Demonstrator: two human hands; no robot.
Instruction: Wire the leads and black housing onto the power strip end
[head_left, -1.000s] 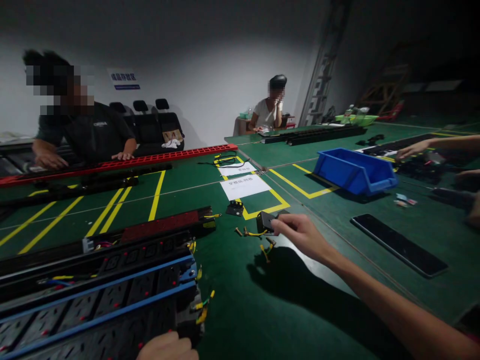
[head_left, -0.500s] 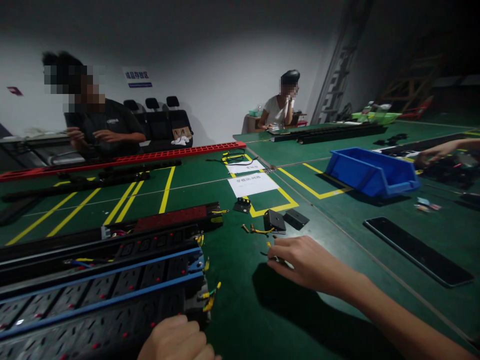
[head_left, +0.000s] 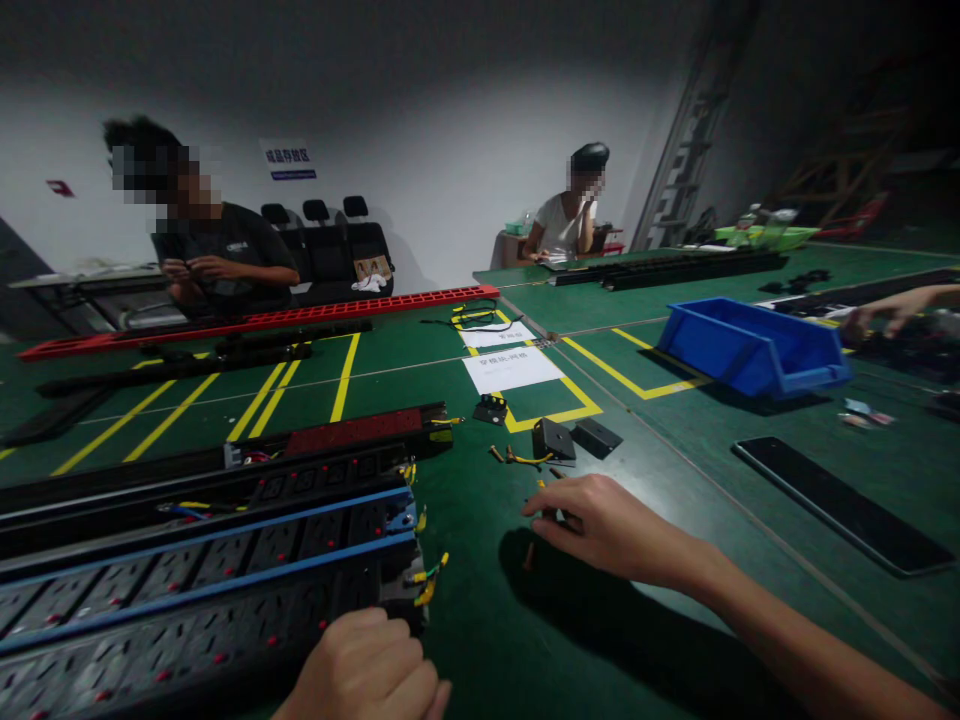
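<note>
My right hand [head_left: 600, 515] hovers over the green table, its fingers loosely bent and slightly apart. Below its fingertips is a small copper-coloured screw-like piece [head_left: 529, 556]. Just beyond the hand are a short yellow wire [head_left: 534, 461], another small brass-coloured piece [head_left: 496, 453] and two black box-like parts, one of them a small housing [head_left: 553, 440]. Low in the view, my left hand [head_left: 371, 665] is closed in a fist beside the black socket strips [head_left: 247, 610]; whatever its fingers may hold is hidden. Yellow and green wire ends [head_left: 433, 575] stick out of the strips' near ends.
A blue bin [head_left: 750, 350] and a black phone-like slab [head_left: 840, 505] are on the right. White paper labels [head_left: 514, 370] lie mid-table. Another person's hand [head_left: 892, 312] reaches in at far right. Two people sit beyond a red slotted rail [head_left: 262, 322].
The small copper-coloured piece now shows beneath my right hand, whose fingers have parted a little. My left hand has shifted slightly up and right in view. The whole view has tilted slightly.
</note>
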